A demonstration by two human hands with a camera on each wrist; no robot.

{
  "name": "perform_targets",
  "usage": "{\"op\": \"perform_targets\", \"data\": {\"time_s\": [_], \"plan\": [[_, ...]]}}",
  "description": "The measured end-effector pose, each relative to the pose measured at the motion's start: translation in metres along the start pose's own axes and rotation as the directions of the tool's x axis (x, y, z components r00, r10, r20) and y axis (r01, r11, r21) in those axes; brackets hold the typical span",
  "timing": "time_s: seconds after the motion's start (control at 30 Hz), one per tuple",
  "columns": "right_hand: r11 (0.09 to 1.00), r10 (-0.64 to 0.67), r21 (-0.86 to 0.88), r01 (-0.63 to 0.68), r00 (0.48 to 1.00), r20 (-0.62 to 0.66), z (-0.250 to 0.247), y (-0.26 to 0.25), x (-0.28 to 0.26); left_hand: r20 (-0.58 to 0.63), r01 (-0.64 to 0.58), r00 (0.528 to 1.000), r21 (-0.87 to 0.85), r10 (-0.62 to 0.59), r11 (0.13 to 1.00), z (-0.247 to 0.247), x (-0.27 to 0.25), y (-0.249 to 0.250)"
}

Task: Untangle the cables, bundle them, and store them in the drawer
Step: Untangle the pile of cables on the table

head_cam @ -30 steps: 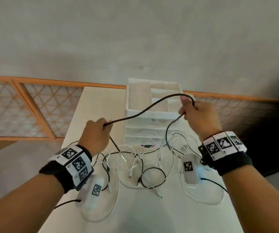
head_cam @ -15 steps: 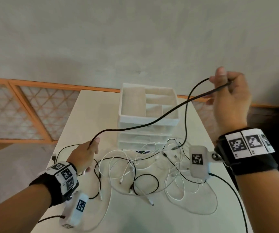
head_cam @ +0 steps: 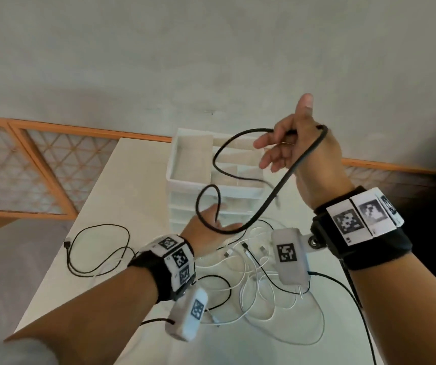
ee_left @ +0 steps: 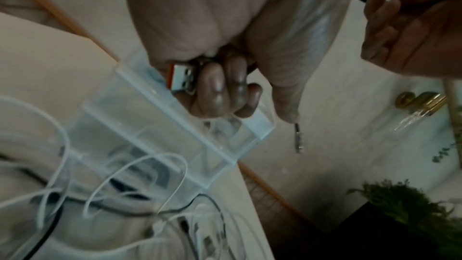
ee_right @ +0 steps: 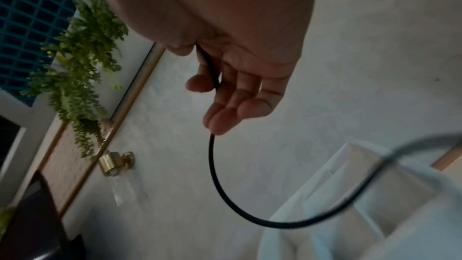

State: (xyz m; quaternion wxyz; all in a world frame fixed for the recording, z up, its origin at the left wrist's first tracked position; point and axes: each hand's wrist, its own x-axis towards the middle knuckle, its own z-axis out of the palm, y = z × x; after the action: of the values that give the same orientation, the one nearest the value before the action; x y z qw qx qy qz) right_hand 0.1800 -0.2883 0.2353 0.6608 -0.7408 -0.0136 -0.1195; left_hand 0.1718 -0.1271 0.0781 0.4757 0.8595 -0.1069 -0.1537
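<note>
A thick black cable hangs in the air in front of the white drawer unit. My left hand is low before the unit; in the left wrist view its fingers curl round the cable's USB plug. My right hand is raised higher, thumb up and fingers loosely extended. The cable loops over the back of it and crosses its palm, then curves down. A small plug dangles blurred. More white and black cables lie tangled on the table.
The pale table carries a separate black cable coiled loosely at the left near its edge. The drawer unit has an open divided tray on top and shut drawers below. A wall and an orange lattice rail stand behind.
My right hand came down and left from high on the right, and the cable now loops round it. My left hand rose off the table toward the drawer unit's front.
</note>
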Motion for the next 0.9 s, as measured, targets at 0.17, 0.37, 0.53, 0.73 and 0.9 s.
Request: {"op": "perform_targets", "data": {"time_s": [0.17,0.37,0.53,0.73,0.9], "plan": [[0.966,0.094,-0.202,-0.159,0.951,-0.296,-0.052,0.035,0.005,0.118,0.179,0.962,0.409,-0.246,0.895,-0.005,-0.018,-0.045],[0.952,0.088,-0.257,-0.164,0.955,-0.283,-0.074,0.077,0.036,-0.029,0.348,0.937,0.062,-0.347,0.935,-0.047,-0.043,-0.086],[0.955,0.077,-0.275,-0.113,0.987,-0.141,-0.076,0.109,0.056,-0.178,0.269,0.919,-0.370,-0.352,0.889,-0.064,-0.052,-0.082],[0.658,0.256,-0.708,-0.255,0.961,-0.108,-0.075,0.150,-0.002,-0.206,0.100,0.953,-0.482,-0.223,0.871,-0.071,-0.065,-0.050],[0.790,0.332,-0.613,0.029,0.819,0.467,0.010,0.136,-0.092,-0.073,0.003,0.997,-0.262,-0.023,0.965,-0.053,-0.067,-0.008]]}}
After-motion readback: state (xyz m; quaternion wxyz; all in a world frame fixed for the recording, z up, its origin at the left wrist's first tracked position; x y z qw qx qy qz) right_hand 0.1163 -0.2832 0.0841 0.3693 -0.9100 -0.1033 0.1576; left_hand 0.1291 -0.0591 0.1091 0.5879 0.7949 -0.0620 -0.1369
